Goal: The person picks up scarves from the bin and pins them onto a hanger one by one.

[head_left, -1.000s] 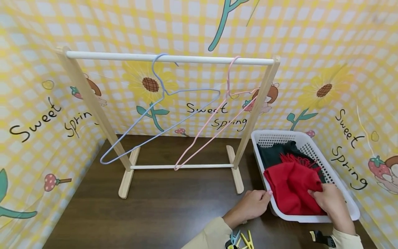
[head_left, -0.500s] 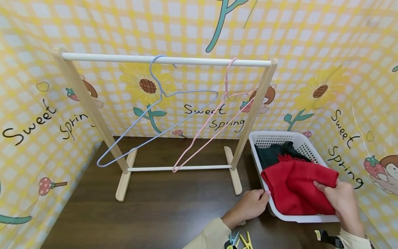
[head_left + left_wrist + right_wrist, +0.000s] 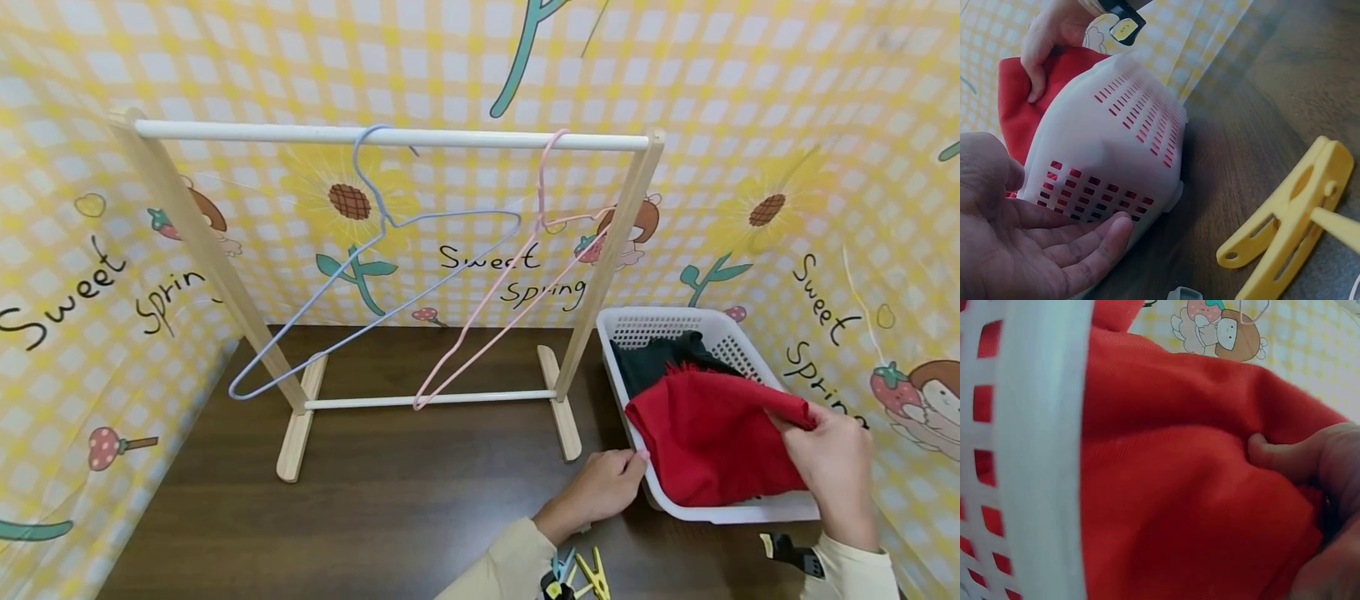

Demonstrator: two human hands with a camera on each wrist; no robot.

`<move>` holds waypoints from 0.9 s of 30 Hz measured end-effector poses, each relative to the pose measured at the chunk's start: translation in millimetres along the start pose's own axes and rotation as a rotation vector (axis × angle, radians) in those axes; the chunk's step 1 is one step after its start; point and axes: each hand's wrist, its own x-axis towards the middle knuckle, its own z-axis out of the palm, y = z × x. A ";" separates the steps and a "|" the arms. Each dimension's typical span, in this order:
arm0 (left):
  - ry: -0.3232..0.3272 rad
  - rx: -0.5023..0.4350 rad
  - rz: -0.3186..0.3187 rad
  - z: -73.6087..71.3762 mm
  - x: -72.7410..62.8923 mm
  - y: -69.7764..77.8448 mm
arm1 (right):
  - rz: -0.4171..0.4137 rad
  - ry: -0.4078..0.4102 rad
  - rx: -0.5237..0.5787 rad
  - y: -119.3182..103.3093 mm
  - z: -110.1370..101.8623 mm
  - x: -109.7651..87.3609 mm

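Note:
A red scarf (image 3: 705, 433) with a fringed edge lies folded in the white plastic basket (image 3: 738, 512), its right side lifted. My right hand (image 3: 832, 458) pinches that raised edge, thumb on the near face. In the right wrist view the thumb presses into the red scarf (image 3: 1179, 487) and creases it. My left hand (image 3: 609, 486) holds the basket's left rim. In the left wrist view its thumb is at the rim, and the fingers of the left hand (image 3: 1041, 231) lie along the slotted outer wall. Dark green cloth (image 3: 652, 358) shows behind the scarf.
A wooden rack with a white top rail (image 3: 465, 137) stands left of the basket. A blue hanger (image 3: 375, 237) and a pink hanger (image 3: 487, 308) hang from it. Yellow clothespins (image 3: 596, 575) and a blue clothespin (image 3: 564, 567) lie near my left wrist. Checked cloth surrounds the table.
My right hand has moved right and a little up, drawing the scarf's edge out toward the basket's right rim and raising it. The left hand stays on the rim.

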 end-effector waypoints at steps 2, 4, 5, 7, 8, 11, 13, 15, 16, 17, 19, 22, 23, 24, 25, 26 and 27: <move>0.002 0.007 -0.002 -0.2 0.3 -0.3 | 0.083 -0.042 0.014 -0.1 -2.1 2.2; 0.003 0.013 -0.009 -0.3 0.3 -0.3 | 0.166 -0.072 0.047 -0.1 -4.2 3.5; 0.004 0.016 -0.014 -0.4 0.0 -0.3 | 0.212 -0.084 0.067 -0.7 -5.5 4.1; 0.006 0.014 -0.029 -0.8 -0.7 -0.1 | 0.283 -0.093 0.103 -2.3 -8.2 5.4; 0.005 0.009 -0.038 -1.1 -1.1 -0.1 | 0.305 -0.086 0.127 -3.4 -9.1 5.4; 0.007 -0.011 -0.050 -2.5 -1.9 -0.5 | 0.333 -0.032 0.186 -8.3 -11.7 4.8; 0.012 -0.025 -0.044 -3.9 -1.5 -1.0 | 0.350 0.016 0.236 -13.4 -13.5 4.7; 0.014 -0.031 -0.023 -5.8 -0.4 -1.9 | 0.346 0.062 0.273 -18.2 -15.1 5.0; 0.016 -0.031 -0.010 -6.8 0.4 -2.4 | 0.349 0.078 0.295 -20.8 -16.0 5.6; 0.014 -0.034 0.000 -8.0 1.1 -2.9 | 0.354 0.088 0.315 -23.3 -16.8 6.4; 0.007 -0.034 0.013 -9.8 2.5 -3.6 | 0.357 0.103 0.340 -27.2 -18.0 8.0; -0.009 -0.031 0.014 -11.2 2.9 -3.4 | 0.399 0.092 0.382 -31.3 -20.2 8.6; -0.012 -0.029 0.012 -11.3 2.8 -3.0 | 0.415 0.090 0.401 -31.8 -20.9 8.6; -0.015 -0.028 0.010 -11.3 2.7 -2.4 | 0.421 0.089 0.415 -32.2 -21.6 8.0; -0.019 -0.031 0.009 -11.2 2.5 -1.7 | 0.429 0.086 0.432 -32.4 -22.2 7.7; -0.022 -0.031 0.005 -11.1 2.4 -0.9 | 0.444 0.086 0.459 -33.3 -23.7 7.7; -0.027 -0.035 0.005 -10.9 2.5 -0.3 | 0.449 0.091 0.483 -33.7 -25.0 7.9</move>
